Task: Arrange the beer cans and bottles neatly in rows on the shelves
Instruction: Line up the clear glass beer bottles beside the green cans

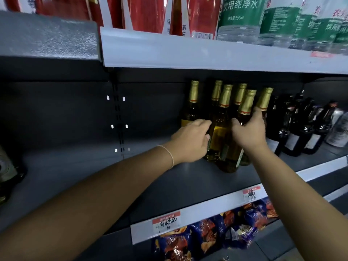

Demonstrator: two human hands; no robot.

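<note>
Six gold-capped bottles [223, 129] of pale yellow liquid stand bunched together on the grey shelf [169, 178], toward its right half and set back from the front edge, in a loose cluster, not yet a clean row. They look like full glass: heavy for their size, rigid, smooth and probably slippery on the body, and liable to break if knocked over or bumped hard together. The foil necks are narrow and give poor control, so the shoulder or upper body seems the safer place to take hold, with the base slid along the shelf instead of being lifted.

The left hand [192, 142] reaches in from the left, its fingers curled round the body of a bottle on the left side of the cluster. The right hand [248, 132] has its fingers wrapped round the shoulder of a bottle at the right front.

Just to the right stand dark bottles [297, 132]. Water bottles [243, 19] and red packs [146, 14] sit on the shelf above; blue snack bags [211, 234] lie below, behind the price tags [166, 222].
</note>
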